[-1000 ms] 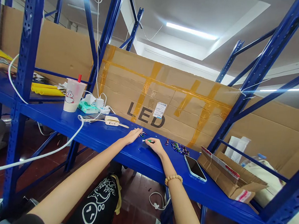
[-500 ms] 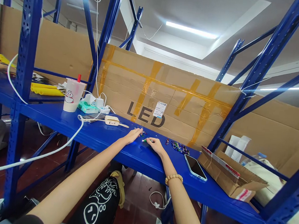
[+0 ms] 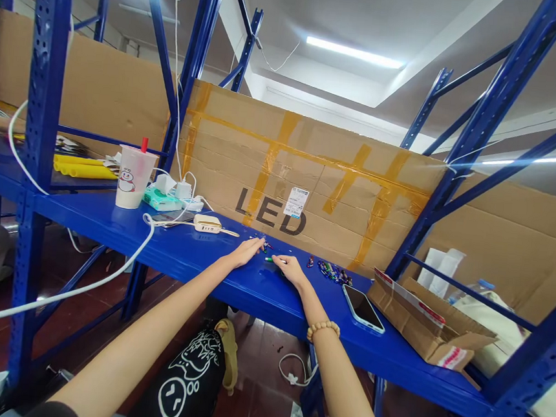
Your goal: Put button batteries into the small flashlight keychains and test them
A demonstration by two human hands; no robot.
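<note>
You're working at a blue steel shelf point(image 3: 111, 218) with a taped cardboard sheet printed "LED" point(image 3: 310, 172) standing along its far side and a tiled floor below. An open cardboard box point(image 3: 423, 325) sits at the right end, with a phone point(image 3: 363, 308) just left of it, while a plastic cup point(image 3: 131, 186) and a cream charger point(image 3: 207, 224) stand to the left. Your left hand point(image 3: 245, 253) lies open, fingers extended toward a tiny cluster of dark pieces point(image 3: 261, 240). Your right hand point(image 3: 292, 269) is curved, fingertips down at a small green-and-silver piece point(image 3: 273, 259) on the deck; you can't tell whether they're pinching it. More colored pieces point(image 3: 333, 272) lie in a loose row to the right, near the far side. A stray brush of either hand could scatter these small pieces, and any that roll could drop off the near edge. Reaching right risks bumping the phone; sweeping left risks catching the charger's cord. Open blue deck remains between your hands and the near edge.
</note>
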